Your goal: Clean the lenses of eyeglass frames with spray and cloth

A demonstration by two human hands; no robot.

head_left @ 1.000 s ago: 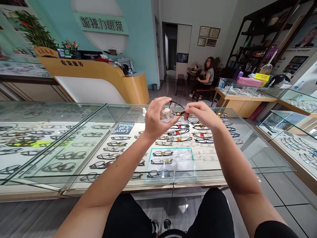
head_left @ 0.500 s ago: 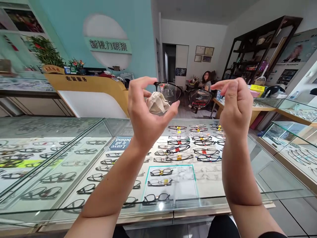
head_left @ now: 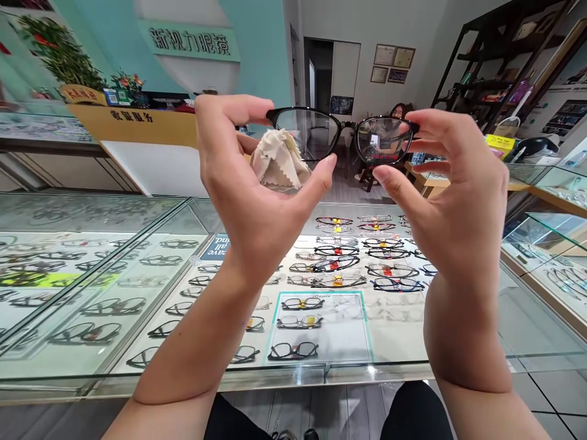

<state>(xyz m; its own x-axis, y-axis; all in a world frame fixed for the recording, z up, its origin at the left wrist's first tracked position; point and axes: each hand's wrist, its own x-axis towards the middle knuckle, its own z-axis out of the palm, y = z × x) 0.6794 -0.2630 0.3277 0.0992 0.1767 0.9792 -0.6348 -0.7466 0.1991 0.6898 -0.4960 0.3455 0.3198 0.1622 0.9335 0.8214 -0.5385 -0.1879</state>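
Raised above the glass counter is a pair of dark-rimmed eyeglasses [head_left: 348,124], with small red marks low on the right lens. My left hand [head_left: 247,195] grips the left end of the frame, its thumb by the lower rim. A crumpled beige cleaning cloth [head_left: 280,162] with a zigzag edge sits within that same hand, beside the left lens. Index finger and thumb of my right hand [head_left: 458,174] are at the right end of the frame, one at the upper corner and one near the lower rim. The folded temples are mostly hidden.
Below my hands, a glass display case [head_left: 403,330] holds many rows of eyeglasses. A yellow-and-white service counter [head_left: 151,146] stands behind at left. A person [head_left: 398,111] sits at the back, partly hidden behind the right lens. Dark shelves [head_left: 495,61] stand at back right.
The eyeglasses and both hands have come nearer and higher in view. My right hand has turned and opened from a pinch, its thumb now near the lower rim. The camera has tilted downward.
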